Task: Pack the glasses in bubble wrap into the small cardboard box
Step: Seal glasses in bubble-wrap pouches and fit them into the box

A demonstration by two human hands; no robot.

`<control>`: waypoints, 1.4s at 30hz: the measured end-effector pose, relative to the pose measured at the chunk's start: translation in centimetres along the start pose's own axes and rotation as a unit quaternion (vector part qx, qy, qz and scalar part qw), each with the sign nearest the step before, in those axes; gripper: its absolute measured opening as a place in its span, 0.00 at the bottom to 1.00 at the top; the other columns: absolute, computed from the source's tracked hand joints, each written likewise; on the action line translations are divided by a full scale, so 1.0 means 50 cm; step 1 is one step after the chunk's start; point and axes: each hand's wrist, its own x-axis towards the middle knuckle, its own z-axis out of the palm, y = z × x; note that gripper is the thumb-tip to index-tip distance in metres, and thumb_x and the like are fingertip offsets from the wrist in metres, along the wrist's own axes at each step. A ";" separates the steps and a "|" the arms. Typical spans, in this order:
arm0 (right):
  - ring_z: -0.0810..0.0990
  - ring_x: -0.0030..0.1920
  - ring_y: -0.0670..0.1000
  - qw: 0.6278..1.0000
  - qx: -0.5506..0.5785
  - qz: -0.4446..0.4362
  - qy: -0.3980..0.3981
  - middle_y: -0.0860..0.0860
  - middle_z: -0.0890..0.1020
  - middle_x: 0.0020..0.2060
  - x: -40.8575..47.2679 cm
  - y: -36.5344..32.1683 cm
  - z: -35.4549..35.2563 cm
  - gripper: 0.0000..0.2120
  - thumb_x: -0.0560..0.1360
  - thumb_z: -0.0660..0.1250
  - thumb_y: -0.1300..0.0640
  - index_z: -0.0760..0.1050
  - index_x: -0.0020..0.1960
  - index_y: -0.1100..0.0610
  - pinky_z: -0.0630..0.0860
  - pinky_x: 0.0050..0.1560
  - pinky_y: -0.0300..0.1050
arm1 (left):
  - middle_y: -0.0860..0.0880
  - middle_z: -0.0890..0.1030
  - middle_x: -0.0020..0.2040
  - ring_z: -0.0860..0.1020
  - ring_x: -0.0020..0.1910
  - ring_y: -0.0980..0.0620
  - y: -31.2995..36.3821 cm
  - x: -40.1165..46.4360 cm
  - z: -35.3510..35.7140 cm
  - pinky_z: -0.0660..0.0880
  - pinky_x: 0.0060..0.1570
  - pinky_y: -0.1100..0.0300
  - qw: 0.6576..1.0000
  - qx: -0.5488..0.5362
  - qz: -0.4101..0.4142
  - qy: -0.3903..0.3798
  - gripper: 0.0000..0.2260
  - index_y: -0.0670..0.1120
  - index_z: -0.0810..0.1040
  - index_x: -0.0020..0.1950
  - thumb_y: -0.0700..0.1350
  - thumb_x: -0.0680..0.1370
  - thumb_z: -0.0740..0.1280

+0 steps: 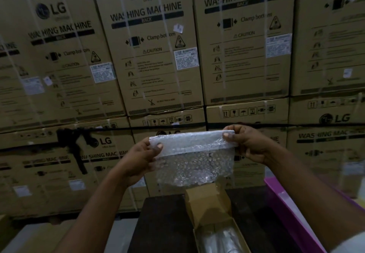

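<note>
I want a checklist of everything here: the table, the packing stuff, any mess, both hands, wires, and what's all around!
Surface: dark tabletop, dimly lit.
Job's things: clear bubble wrap sheet held up in the air, top edge folded over; small open brown cardboard box below it, something shiny and wrapped inside, glasses not identifiable.
Clutter: pink tray edge on the right.
Grippers: left hand pinches the sheet's left top corner; right hand pinches the right top corner.
Cables: nothing seen; only a black strap around the stacked cartons.
Surroundings: wall of tall brown washing machine cartons.
</note>
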 end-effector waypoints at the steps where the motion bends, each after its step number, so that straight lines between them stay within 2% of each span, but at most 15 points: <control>1: 0.80 0.48 0.56 1.000 0.012 0.011 -0.013 0.58 0.79 0.50 0.000 0.002 0.001 0.09 0.76 0.64 0.63 0.73 0.56 0.61 0.81 0.44 0.51 | 0.42 0.81 0.54 0.82 0.50 0.43 -0.002 -0.001 0.005 0.80 0.45 0.49 1.000 -0.003 -0.007 -0.006 0.10 0.46 0.75 0.61 0.42 0.79 0.63; 5: 0.82 0.47 0.57 0.997 0.049 0.031 -0.047 0.61 0.78 0.53 0.002 0.005 0.007 0.16 0.78 0.63 0.59 0.68 0.64 0.60 0.83 0.44 0.51 | 0.41 0.80 0.54 0.83 0.43 0.48 -0.010 0.002 0.024 0.80 0.36 0.55 1.000 0.002 0.008 -0.004 0.12 0.45 0.72 0.64 0.44 0.82 0.60; 9: 0.78 0.58 0.61 0.995 0.052 0.045 -0.077 0.64 0.74 0.62 0.004 0.014 -0.009 0.37 0.65 0.76 0.62 0.64 0.69 0.57 0.81 0.50 0.53 | 0.43 0.78 0.61 0.76 0.59 0.47 -0.022 0.007 0.024 0.73 0.61 0.48 1.000 -0.003 0.013 0.026 0.15 0.45 0.71 0.66 0.41 0.79 0.64; 10: 0.79 0.55 0.60 0.994 0.051 0.047 -0.082 0.63 0.76 0.60 0.001 0.015 -0.012 0.37 0.64 0.75 0.65 0.65 0.69 0.58 0.82 0.48 0.52 | 0.43 0.78 0.60 0.76 0.60 0.45 -0.025 0.008 0.019 0.73 0.62 0.46 1.000 -0.019 0.005 0.023 0.17 0.44 0.71 0.67 0.39 0.78 0.65; 12: 0.82 0.50 0.58 0.995 0.063 0.045 -0.070 0.62 0.80 0.54 -0.006 0.014 -0.015 0.27 0.66 0.70 0.70 0.69 0.64 0.62 0.83 0.45 0.49 | 0.43 0.82 0.57 0.80 0.56 0.45 -0.025 0.004 0.011 0.80 0.50 0.53 0.999 -0.051 -0.001 -0.003 0.17 0.43 0.73 0.65 0.35 0.76 0.66; 15: 0.80 0.50 0.58 0.997 0.045 0.031 -0.045 0.60 0.81 0.53 -0.009 0.015 -0.020 0.24 0.65 0.69 0.68 0.73 0.61 0.63 0.81 0.47 0.48 | 0.42 0.84 0.52 0.84 0.49 0.47 -0.020 -0.003 0.008 0.81 0.40 0.60 0.997 -0.081 -0.008 -0.020 0.14 0.40 0.75 0.60 0.30 0.75 0.65; 19: 0.80 0.48 0.56 0.995 0.088 0.020 -0.031 0.60 0.82 0.50 -0.005 0.013 -0.019 0.20 0.67 0.67 0.68 0.74 0.59 0.63 0.81 0.43 0.44 | 0.38 0.83 0.53 0.82 0.48 0.46 -0.022 0.000 0.005 0.81 0.45 0.57 0.997 -0.077 -0.009 -0.014 0.12 0.38 0.77 0.57 0.31 0.74 0.65; 22: 0.83 0.40 0.54 0.991 0.118 0.013 -0.057 0.62 0.81 0.45 -0.008 0.007 -0.013 0.12 0.69 0.64 0.68 0.74 0.52 0.63 0.83 0.37 0.42 | 0.40 0.80 0.44 0.79 0.36 0.51 -0.021 0.002 0.003 0.79 0.34 0.65 0.996 -0.083 -0.016 -0.001 0.07 0.40 0.76 0.47 0.29 0.76 0.62; 24: 0.83 0.36 0.53 0.991 0.109 0.014 -0.077 0.61 0.80 0.43 -0.011 0.004 -0.011 0.09 0.69 0.63 0.68 0.74 0.49 0.63 0.82 0.33 0.41 | 0.38 0.78 0.43 0.80 0.37 0.47 -0.020 0.003 0.003 0.80 0.31 0.62 0.993 -0.117 -0.022 -0.005 0.10 0.40 0.74 0.41 0.29 0.78 0.59; 27: 0.83 0.37 0.52 0.993 0.083 0.012 -0.086 0.61 0.81 0.42 -0.013 -0.002 -0.014 0.08 0.70 0.62 0.67 0.76 0.48 0.66 0.81 0.35 0.40 | 0.36 0.80 0.46 0.81 0.43 0.40 -0.017 0.002 0.001 0.81 0.29 0.58 0.986 -0.160 -0.051 -0.022 0.12 0.40 0.73 0.39 0.31 0.79 0.57; 33: 0.80 0.35 0.54 0.993 0.076 0.033 -0.087 0.63 0.80 0.42 -0.029 -0.014 -0.017 0.14 0.75 0.51 0.64 0.75 0.45 0.68 0.78 0.28 0.39 | 0.43 0.72 0.38 0.74 0.32 0.49 -0.016 -0.002 -0.009 0.76 0.26 0.62 0.982 -0.163 -0.063 -0.070 0.07 0.44 0.76 0.35 0.38 0.72 0.62; 35: 0.79 0.37 0.54 0.993 0.057 0.037 -0.098 0.61 0.81 0.43 -0.032 -0.018 -0.019 0.15 0.74 0.57 0.57 0.76 0.47 0.67 0.77 0.29 0.39 | 0.44 0.76 0.36 0.74 0.27 0.51 -0.016 -0.007 -0.012 0.72 0.22 0.64 0.983 -0.161 -0.069 -0.057 0.12 0.42 0.78 0.38 0.43 0.75 0.57; 37: 0.79 0.40 0.54 0.994 -0.017 0.035 -0.100 0.60 0.79 0.48 -0.031 -0.020 -0.016 0.16 0.73 0.66 0.51 0.76 0.52 0.63 0.77 0.32 0.40 | 0.43 0.79 0.40 0.76 0.28 0.52 -0.012 -0.013 -0.007 0.75 0.24 0.64 0.989 -0.121 -0.067 -0.059 0.08 0.41 0.78 0.45 0.44 0.77 0.63; 38: 0.79 0.41 0.54 0.995 -0.040 0.032 -0.090 0.60 0.78 0.51 -0.029 -0.018 -0.016 0.15 0.72 0.69 0.54 0.75 0.55 0.62 0.78 0.33 0.40 | 0.42 0.79 0.44 0.77 0.30 0.51 -0.011 -0.016 -0.003 0.76 0.25 0.63 0.991 -0.102 -0.064 -0.062 0.05 0.42 0.77 0.50 0.41 0.75 0.68; 42: 0.83 0.41 0.54 0.999 -0.007 0.029 -0.023 0.62 0.79 0.52 -0.020 -0.015 -0.010 0.24 0.67 0.68 0.71 0.72 0.62 0.59 0.81 0.34 0.43 | 0.39 0.79 0.51 0.81 0.35 0.51 -0.013 -0.012 0.004 0.79 0.32 0.61 0.997 -0.052 -0.049 -0.008 0.20 0.42 0.75 0.60 0.29 0.70 0.69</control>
